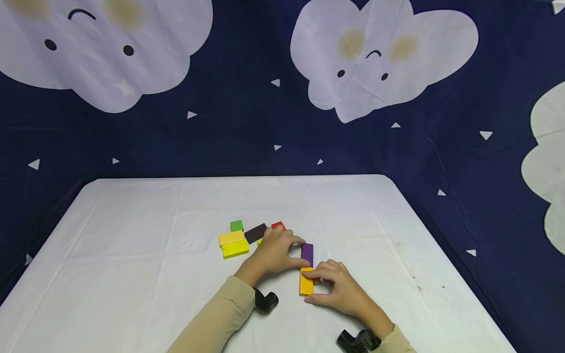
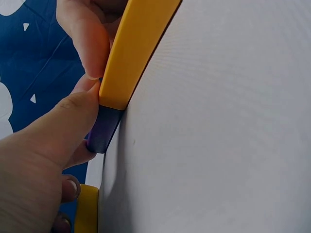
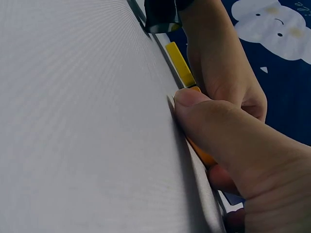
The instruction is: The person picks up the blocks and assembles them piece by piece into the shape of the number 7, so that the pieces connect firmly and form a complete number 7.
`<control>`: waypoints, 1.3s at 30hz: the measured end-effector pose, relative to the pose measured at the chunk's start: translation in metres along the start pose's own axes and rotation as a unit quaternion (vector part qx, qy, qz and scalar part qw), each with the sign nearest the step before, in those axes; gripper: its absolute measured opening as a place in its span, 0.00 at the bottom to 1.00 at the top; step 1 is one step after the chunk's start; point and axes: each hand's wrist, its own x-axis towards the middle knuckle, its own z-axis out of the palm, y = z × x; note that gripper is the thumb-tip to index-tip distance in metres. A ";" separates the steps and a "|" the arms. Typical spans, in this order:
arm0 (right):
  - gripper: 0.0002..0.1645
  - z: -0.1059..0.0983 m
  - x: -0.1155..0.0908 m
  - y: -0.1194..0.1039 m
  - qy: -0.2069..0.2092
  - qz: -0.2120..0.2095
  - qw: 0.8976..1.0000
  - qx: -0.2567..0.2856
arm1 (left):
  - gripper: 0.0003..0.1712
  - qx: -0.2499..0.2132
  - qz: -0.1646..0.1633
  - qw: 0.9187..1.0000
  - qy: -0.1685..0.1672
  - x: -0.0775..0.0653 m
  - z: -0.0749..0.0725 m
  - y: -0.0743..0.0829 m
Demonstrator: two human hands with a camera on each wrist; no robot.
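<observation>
On the white table a purple block (image 1: 307, 254) and an orange block (image 1: 305, 284) lie end to end in one line. My left hand (image 1: 275, 251) pinches the purple block, its thumb near the joint and a finger at the far end. In the left wrist view the orange block (image 2: 138, 53) and the darker purple block (image 2: 103, 127) meet end to end. My right hand (image 1: 337, 288) grips the orange block from the right, thumb at the near end. The right wrist view shows its thumb (image 3: 206, 114) over the orange block, hiding much of it.
Left of the hands lie a green block (image 1: 236, 225), a pale orange block (image 1: 231, 238), a yellow block (image 1: 235, 249) and a dark brown block (image 1: 256, 233). A red block (image 1: 278, 225) is partly hidden behind my left hand. Dark blue cloth with clouds hangs behind the table (image 1: 132, 220).
</observation>
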 end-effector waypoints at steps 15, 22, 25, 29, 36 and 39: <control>0.27 -0.006 0.000 0.003 0.005 -0.015 1.000 0.027 | 0.35 0.008 0.005 1.000 0.006 0.000 0.000 -0.001; 0.23 -0.006 0.001 0.005 0.029 -0.013 0.999 0.028 | 0.37 0.017 0.012 1.000 0.011 -0.002 -0.001 -0.001; 0.24 -0.006 0.001 0.007 0.029 -0.008 0.999 0.022 | 0.37 0.021 0.015 0.999 0.022 -0.003 -0.002 -0.001; 0.28 -0.006 0.001 0.009 0.031 -0.006 1.000 0.002 | 0.36 0.024 0.018 0.998 0.048 -0.006 -0.004 -0.003; 0.47 -0.007 0.000 0.005 0.006 0.056 0.997 -0.048 | 0.34 0.024 0.002 0.997 0.079 -0.015 -0.011 -0.011; 0.54 -0.008 0.000 0.003 -0.025 0.090 0.994 -0.053 | 0.33 0.022 -0.013 0.996 0.090 -0.021 -0.015 -0.017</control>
